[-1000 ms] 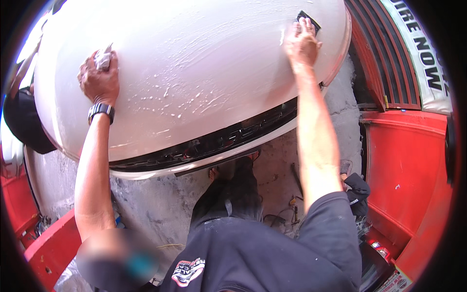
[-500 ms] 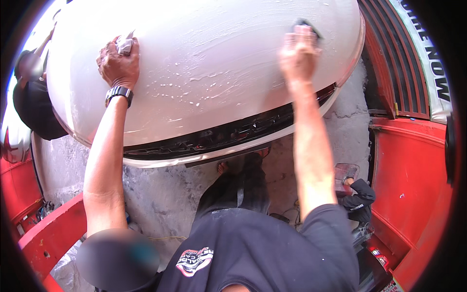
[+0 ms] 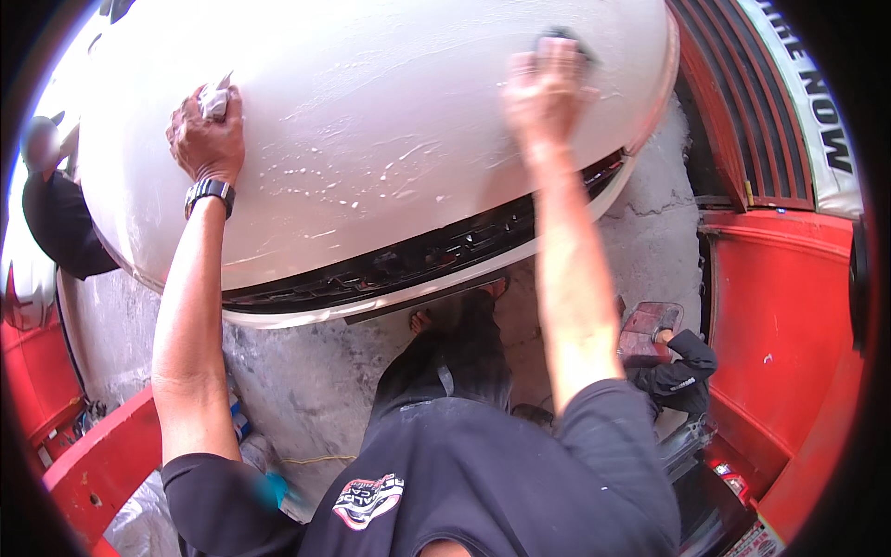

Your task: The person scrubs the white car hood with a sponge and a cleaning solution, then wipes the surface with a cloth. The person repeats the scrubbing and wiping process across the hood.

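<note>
A light-coloured car hood (image 3: 399, 213), wet with streaks and droplets, spreads out before me. On its left part rests my left hand (image 3: 204, 144), its fingers curled round a crumpled white cloth (image 3: 215, 100). A watch with a metal band (image 3: 211, 191) sits on that wrist. Toward the far right of the hood, my right hand (image 3: 546, 100) presses on a dark, flat pad (image 3: 577, 48). Motion smears this hand and the pad, so the pad's exact kind does not show.
Below the hood's front edge runs the dark grille opening (image 3: 371, 269). A person in black (image 3: 60, 218) is beside the car at left. Lower right, another person's dark sleeve (image 3: 685, 371) reaches to a see-through panel (image 3: 650, 327). Red metal walls (image 3: 780, 316) flank the grey floor (image 3: 306, 381).
The whole view has shifted, so hood and both hands appear farther left. My right hand stays blurred on the pad. The other person's see-through panel at lower right shows more fully.
</note>
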Motion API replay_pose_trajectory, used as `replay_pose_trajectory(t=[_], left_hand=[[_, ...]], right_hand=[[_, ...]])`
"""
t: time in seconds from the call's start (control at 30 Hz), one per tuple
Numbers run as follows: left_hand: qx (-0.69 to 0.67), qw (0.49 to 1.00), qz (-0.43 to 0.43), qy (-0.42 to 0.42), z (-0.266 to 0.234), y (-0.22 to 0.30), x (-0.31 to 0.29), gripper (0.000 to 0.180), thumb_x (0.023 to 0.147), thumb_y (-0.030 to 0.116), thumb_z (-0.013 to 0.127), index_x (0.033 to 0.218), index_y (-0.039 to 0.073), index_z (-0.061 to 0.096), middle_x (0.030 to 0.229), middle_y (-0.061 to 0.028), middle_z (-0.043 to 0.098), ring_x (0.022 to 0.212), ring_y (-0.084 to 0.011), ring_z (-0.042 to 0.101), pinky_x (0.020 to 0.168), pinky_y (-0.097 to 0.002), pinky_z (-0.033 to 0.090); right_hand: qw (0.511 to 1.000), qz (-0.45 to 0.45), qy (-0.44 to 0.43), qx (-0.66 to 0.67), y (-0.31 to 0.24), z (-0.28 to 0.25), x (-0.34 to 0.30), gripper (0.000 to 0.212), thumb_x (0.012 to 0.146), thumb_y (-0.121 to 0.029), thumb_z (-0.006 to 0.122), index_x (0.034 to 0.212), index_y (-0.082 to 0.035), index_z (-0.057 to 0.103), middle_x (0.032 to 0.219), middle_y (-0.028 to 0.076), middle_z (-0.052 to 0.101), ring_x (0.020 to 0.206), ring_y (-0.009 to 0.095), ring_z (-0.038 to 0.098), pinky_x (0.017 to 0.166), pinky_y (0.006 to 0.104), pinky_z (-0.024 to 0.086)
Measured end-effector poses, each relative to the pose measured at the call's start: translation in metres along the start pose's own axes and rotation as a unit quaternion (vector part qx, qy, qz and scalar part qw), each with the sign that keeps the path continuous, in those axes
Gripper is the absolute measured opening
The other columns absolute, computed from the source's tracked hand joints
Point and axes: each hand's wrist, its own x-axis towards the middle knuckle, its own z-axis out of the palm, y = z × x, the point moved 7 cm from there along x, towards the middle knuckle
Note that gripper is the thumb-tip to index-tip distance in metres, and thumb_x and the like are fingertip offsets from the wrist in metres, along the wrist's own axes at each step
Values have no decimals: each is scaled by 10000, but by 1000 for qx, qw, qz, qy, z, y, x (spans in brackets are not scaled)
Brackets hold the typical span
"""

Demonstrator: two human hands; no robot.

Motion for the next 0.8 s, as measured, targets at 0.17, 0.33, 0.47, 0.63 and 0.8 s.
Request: replay_pose_trajectory(t=[0.17,0.33,0.47,0.63,0.8], left_hand=[[-12,1000,24,10,10,-31,-4,493,862,517,724,1182,142,697,1137,-159,716,1090,-349,652,1002,-495,473],[-19,1000,15,4,-3,-13,3,463,875,469,728,1166,110,699,1116,-162,716,1070,-351,655,991,-493,471],[-20,1000,20,3,8,5,3,459,884,466,723,1165,104,699,1135,-150,716,1083,-351,653,993,-490,476],[3,1000,10,-3,-6,-24,-2,497,899,480,708,1208,90,684,1178,-166,701,1096,-364,647,990,-491,477],[-29,999,8,-13,2,-8,3,491,898,465,717,1225,101,675,1185,-155,698,1101,-353,643,992,-491,476]], right_hand=[[925,-207,-177,265,-158,9,-151,501,1005,-252,442,1488,-135,510,1573,161,422,1494,258,359,1223,640,78],[986,-35,-15,160,70,-22,44,448,1036,-365,490,1397,-126,604,1488,155,532,1399,277,492,1192,591,277],[1000,10,12,-11,120,-10,69,541,1062,-378,405,1463,-28,504,1568,161,430,1473,337,377,1210,607,224],[983,-149,-89,50,34,-21,-31,438,1056,-332,475,1457,-172,546,1531,70,496,1429,286,457,1176,660,256],[998,-11,-53,37,143,-26,112,418,1081,-344,399,1416,-164,575,1503,37,535,1409,255,481,1171,667,267]])
